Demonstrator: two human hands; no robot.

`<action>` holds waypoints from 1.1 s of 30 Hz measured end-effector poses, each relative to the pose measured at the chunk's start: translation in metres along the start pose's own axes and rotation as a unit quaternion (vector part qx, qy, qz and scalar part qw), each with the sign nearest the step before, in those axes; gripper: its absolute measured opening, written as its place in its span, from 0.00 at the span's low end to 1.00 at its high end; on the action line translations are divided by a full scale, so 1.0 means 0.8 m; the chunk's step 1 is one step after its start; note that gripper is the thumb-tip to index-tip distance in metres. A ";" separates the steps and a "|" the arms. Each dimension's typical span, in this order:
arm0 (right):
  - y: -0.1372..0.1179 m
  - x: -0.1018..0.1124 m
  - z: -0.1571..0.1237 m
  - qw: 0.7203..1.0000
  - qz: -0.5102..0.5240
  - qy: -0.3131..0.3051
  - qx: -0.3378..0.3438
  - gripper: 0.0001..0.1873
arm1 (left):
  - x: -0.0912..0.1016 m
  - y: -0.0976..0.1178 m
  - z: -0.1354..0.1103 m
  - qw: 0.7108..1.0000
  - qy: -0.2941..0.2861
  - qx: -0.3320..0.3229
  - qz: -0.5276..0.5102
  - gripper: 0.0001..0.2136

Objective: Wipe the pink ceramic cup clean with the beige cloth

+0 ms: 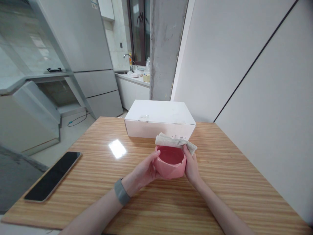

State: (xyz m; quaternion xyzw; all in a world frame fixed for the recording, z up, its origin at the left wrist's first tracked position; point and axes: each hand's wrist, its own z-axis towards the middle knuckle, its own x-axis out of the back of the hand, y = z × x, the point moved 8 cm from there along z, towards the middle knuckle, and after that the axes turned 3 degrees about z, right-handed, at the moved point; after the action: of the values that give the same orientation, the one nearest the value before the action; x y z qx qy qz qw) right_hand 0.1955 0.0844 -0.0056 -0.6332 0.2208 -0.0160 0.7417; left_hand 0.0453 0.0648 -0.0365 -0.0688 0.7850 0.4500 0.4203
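A pink faceted bowl (171,169) is held up over the table, tilted so that its hollow inside shows. It has a small notch in the right part of its rim. My left hand (149,168) grips its left side, thumb on the rim and fingers curled beneath. Against the bowl's right side rests my right hand (192,166), closed on a pale ribbed cloth (171,141). The cloth stretches along the far rim, and its loose end sticks out to the right past my fingers. Some fingertips of both hands are hidden behind the bowl and cloth.
Behind the bowl, a white cardboard box (160,112) lies on the wood-grain table (97,150). A black-screened phone (53,176) lies near the table's left edge. A white panelled wall (256,98) runs along the right side. A sink counter (134,80) stands farther back.
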 end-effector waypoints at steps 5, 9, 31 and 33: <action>-0.003 -0.010 -0.011 0.996 -0.044 -0.036 0.070 0.20 | -0.007 0.016 -0.003 0.998 0.018 -0.063 0.005 0.16; -0.003 -0.019 -0.018 0.986 -0.077 -0.083 0.123 0.19 | -0.002 0.032 -0.005 0.995 0.039 -0.094 0.022 0.17; 0.022 0.000 0.002 0.990 0.115 0.026 -0.076 0.20 | 0.011 0.061 -0.010 0.998 0.010 -0.054 -0.035 0.23; 0.028 -0.006 -0.002 0.991 0.106 0.010 -0.079 0.21 | 0.003 0.052 -0.009 0.997 -0.005 -0.035 -0.068 0.27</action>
State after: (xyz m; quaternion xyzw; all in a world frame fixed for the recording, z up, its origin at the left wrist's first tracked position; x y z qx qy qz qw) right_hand 0.1851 0.0884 -0.0254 -0.6622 0.2948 0.0740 0.6849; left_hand 0.0188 0.0846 -0.0095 -0.1342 0.7601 0.4477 0.4515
